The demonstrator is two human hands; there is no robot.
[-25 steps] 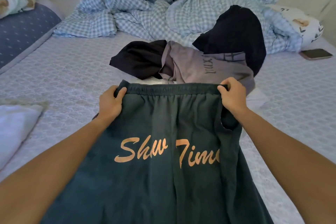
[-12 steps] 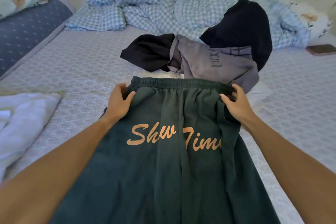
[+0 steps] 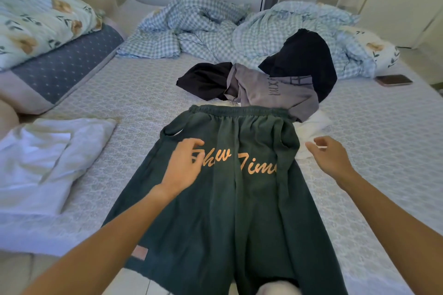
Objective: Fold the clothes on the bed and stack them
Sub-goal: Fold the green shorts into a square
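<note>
Now | left hand (image 3: 183,165) flat on shorts (image 3: 230,199) | right hand (image 3: 329,159) loose, beside

Across the dark green shorts (image 3: 227,199) spread in front of me runs orange script lettering; my left hand (image 3: 183,165) lies over its first letter, so I read only "hw" and then "Tim", with the last letter lost in a fold near the shorts' right edge. Just beyond the shorts' waistband lies a grey garment (image 3: 271,91) with dark print set sideways, which looks like "XUXU" or similar, though I cannot read it for certain. A small pinkish tag (image 3: 139,252) sits near the shorts' lower left hem, and I can read nothing on it.
</note>
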